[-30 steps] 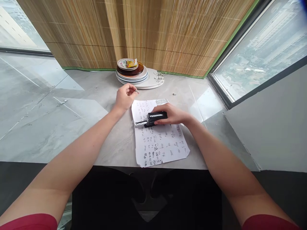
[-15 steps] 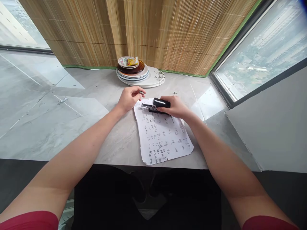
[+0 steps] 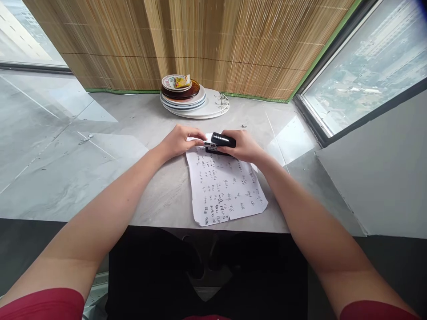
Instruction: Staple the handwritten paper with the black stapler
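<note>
My right hand is wrapped around a black stapler, which is held over the top part of a handwritten sheet of paper. The stapler's metal magazine sticks out to the left between its black top and base. My left hand reaches in from the left, its thumb and forefinger closed at the end of that magazine. Whether a small piece is also between those fingertips is too fine to tell. The paper lies flat on the grey marble surface, with a torn notch in its near edge.
Behind the hands stands a stack of plates, with a small yellow packet on top. A bamboo blind hangs behind it. Loose staples and bits lie on the marble at left. A window and white panel border the right.
My left hand has moved right and slightly down, from beside the stapler to the magazine's end. The magazine now sticks out less far. My right hand keeps its grip on the stapler.
</note>
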A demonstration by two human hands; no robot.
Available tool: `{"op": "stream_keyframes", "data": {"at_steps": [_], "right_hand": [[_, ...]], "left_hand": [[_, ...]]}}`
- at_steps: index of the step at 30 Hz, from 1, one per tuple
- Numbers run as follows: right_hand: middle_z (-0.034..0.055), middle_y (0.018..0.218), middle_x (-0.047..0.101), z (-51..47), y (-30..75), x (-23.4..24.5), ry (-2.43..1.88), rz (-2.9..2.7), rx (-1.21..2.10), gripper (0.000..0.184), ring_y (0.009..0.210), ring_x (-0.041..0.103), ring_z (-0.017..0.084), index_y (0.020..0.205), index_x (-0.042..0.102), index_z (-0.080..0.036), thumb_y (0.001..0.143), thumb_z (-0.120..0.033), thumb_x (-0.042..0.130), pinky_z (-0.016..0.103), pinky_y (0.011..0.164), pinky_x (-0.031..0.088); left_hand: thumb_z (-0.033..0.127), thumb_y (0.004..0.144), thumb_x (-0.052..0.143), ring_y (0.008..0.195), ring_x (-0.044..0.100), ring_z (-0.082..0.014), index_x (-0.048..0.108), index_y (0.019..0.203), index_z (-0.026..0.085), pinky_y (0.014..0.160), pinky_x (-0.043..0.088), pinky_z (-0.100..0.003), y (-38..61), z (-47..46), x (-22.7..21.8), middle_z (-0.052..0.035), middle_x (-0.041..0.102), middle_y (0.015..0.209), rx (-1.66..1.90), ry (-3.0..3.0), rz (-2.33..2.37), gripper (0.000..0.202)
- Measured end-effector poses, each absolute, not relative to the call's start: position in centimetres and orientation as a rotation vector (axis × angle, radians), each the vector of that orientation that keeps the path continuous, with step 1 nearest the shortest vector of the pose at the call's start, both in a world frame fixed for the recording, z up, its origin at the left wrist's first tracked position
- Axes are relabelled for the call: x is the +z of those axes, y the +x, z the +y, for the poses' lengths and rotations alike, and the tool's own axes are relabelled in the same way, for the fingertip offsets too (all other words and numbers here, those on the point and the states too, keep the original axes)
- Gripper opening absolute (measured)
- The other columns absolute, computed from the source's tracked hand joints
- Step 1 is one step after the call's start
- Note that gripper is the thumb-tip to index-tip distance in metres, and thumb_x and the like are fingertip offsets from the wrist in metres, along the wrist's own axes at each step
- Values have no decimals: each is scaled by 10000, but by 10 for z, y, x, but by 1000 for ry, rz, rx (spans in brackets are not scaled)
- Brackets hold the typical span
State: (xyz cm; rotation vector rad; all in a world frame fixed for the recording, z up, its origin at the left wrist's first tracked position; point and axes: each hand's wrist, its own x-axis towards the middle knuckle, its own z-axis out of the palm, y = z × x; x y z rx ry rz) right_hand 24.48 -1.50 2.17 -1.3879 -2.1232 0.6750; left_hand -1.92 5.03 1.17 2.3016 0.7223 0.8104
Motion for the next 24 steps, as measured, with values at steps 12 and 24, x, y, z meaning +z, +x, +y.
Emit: {"op": "stream_keyframes", "data": {"at_steps": [12, 24], "right_hand": [[-1, 750, 586, -14, 245, 21, -1392, -2137, 655, 267, 733, 505, 175, 798, 520, -236, 875, -384, 729, 346, 691, 342], [9, 783, 622, -13, 248, 23, -1407, -2121, 695, 234, 752, 530, 188, 831, 566, -241, 879, -397, 734, 354, 701, 368]], "left_hand": [[383, 886, 775, 894, 774, -225, 869, 996, 243, 867, 595, -341, -17, 48, 12, -52, 839, 979, 767, 2307, 675, 202], [382, 828, 836, 899, 789, -245, 866, 886, 253, 831, 605, -349, -23, 49, 11, -72, 844, 961, 956, 2289, 775, 144]]}}
